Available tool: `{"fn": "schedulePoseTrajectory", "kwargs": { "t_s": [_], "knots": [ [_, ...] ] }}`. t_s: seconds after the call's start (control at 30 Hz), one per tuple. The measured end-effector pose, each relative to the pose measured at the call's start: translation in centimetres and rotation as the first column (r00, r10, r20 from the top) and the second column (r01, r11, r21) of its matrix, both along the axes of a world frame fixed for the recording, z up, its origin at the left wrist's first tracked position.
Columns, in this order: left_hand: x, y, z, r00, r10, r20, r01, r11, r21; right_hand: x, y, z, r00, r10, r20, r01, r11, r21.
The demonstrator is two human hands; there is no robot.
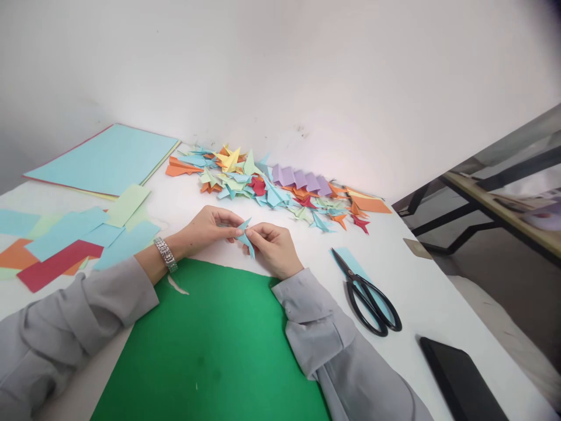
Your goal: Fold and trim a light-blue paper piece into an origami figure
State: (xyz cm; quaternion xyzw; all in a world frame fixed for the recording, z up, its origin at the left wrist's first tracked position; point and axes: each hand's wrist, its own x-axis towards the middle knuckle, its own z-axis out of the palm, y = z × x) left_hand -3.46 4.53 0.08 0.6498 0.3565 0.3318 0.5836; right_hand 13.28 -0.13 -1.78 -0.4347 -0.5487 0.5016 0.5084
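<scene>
The folded paper (244, 237) is pale blue, small and sharply creased, with narrow pointed tips: one pokes up toward 1 o'clock, another down toward 5. It sits between the two hands, near the middle of the view, just past the far edge of one green sheet (210, 345). The left hand (221, 225) pinches it between thumb and fingers; the right hand (274, 245) pinches its other side the same way.

Clock directions run from that paper. Toward 1 o'clock lies a heap of folded shapes (274, 196), overlapping too much for a full count; at least three are red, and one purple zigzag row (300, 178) stands among them. At 10 o'clock is one stack of large sheets (105, 161), blue on top. At 9 o'clock lie loose cut pieces (65, 234): one red, at least four blue, at least two pale green, some orange. At 4 o'clock one pair of black scissors (350, 275) lies across one blue strip (350, 261), with one dark flat device (460, 374) farther out.
</scene>
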Motion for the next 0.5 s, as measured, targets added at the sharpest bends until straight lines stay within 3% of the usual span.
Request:
{"fn": "schedulePoseTrajectory", "kwargs": {
  "t_s": [0.33, 0.5],
  "knots": [
    [0.22, -0.34, 0.4, 1.0, -0.006, 0.007, 0.006, 1.0, 0.007, 0.18, 0.18, -0.2, 0.999, 0.006, -0.048, -0.006, 1.0, -0.004],
    [0.37, -0.39, 0.34, 0.998, 0.048, 0.034, -0.047, 0.999, -0.024, -0.01, 0.0, -0.06, 0.999, -0.022, -0.031, 0.021, 1.0, -0.018]
  ]
}}
